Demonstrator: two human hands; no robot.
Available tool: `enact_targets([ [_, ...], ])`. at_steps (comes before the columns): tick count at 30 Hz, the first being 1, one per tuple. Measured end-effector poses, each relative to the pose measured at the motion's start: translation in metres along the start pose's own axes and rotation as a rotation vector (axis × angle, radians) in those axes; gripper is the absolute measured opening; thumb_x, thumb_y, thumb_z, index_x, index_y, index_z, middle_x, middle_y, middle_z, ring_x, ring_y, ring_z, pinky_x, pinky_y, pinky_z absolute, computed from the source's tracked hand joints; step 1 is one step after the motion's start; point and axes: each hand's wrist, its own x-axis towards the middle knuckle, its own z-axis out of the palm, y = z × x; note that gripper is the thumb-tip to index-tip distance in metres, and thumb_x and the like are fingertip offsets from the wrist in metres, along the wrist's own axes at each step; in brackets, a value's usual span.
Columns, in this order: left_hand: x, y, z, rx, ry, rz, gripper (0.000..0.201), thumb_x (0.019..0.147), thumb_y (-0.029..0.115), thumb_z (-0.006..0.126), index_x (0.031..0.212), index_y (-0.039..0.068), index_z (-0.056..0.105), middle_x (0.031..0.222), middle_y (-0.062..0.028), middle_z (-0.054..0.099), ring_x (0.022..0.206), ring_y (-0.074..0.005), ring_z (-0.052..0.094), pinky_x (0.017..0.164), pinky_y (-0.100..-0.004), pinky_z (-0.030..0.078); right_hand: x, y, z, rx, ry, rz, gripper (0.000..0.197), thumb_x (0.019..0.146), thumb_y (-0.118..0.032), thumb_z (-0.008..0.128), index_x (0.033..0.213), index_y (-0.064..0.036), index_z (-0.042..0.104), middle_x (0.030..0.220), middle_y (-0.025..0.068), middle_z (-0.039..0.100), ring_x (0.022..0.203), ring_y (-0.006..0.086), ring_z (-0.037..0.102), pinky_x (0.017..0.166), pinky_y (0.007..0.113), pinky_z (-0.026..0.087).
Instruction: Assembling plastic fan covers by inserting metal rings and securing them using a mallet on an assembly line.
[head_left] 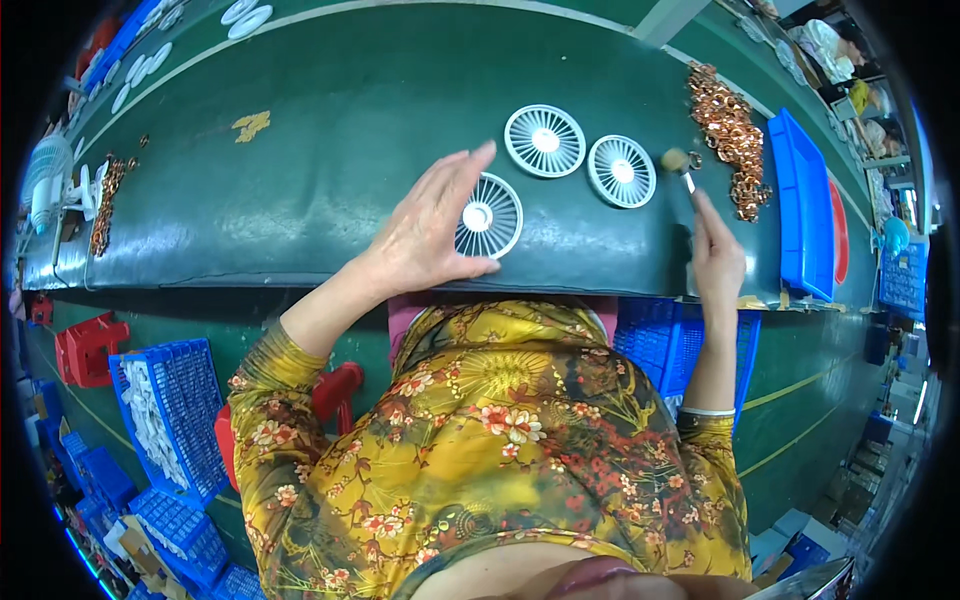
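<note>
My left hand [425, 222] curves round the left side of a round white fan grille [502, 215] with thin spokes, which lies flat on the green table. Its thumb is at the grille's near edge and the fingers are at the far edge, covering part of the rim. Two similar grilles lie beyond it to the right: one fan grille [545, 140] farther off, another fan grille [622, 172] nearer my right hand. In my right hand [717, 255] is a small brush [675, 160] with a tan tip and silver neck, held beside a single copper-coloured ring [696, 159].
A heap of copper-coloured rings [728, 125] lies at the right, beside a blue tray [800, 205]. More rings [105, 205] and a fan [50, 175] are at the far left. Yellow scraps [252, 125] lie on the green table [300, 190]. Blue crates [170, 410] stand below.
</note>
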Motion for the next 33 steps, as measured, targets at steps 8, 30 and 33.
enact_targets([
  [8,0.039,-0.011,-0.008,0.241,-0.339,0.25,0.076,0.069,0.049,0.075,0.136,0.026,0.046,0.14,-0.012,0.038,0.139,-0.0389,0.022,0.108,-0.0654,0.018,0.015,-0.075,0.047,0.066,0.012,-0.408,0.029,0.078,-0.013,0.07,0.106,-0.0101,0.063,0.113,0.0124,0.057,0.093,0.0319,0.058,0.079,0.041,0.049],
  [30,0.199,-0.212,-0.017,0.718,0.386,-0.195,0.031,0.082,0.033,0.055,0.101,0.01,0.065,0.105,-0.0172,0.061,0.102,-0.0339,0.054,0.084,-0.0509,0.044,-0.075,-0.023,0.03,0.593,0.008,0.117,0.016,0.089,-0.007,0.06,0.101,0.003,0.066,0.085,0.0085,0.066,0.075,0.0156,0.061,0.068,0.028,0.049],
  [33,0.219,-0.184,0.027,0.609,0.332,-0.244,0.042,0.083,0.036,0.06,0.116,0.01,0.059,0.126,-0.0213,0.049,0.127,-0.0398,0.038,0.103,-0.0613,0.027,-0.172,0.026,0.028,0.718,0.126,0.466,0.02,0.092,-0.009,0.058,0.107,0.0029,0.064,0.078,0.0024,0.062,0.068,0.0097,0.056,0.061,0.023,0.047],
])
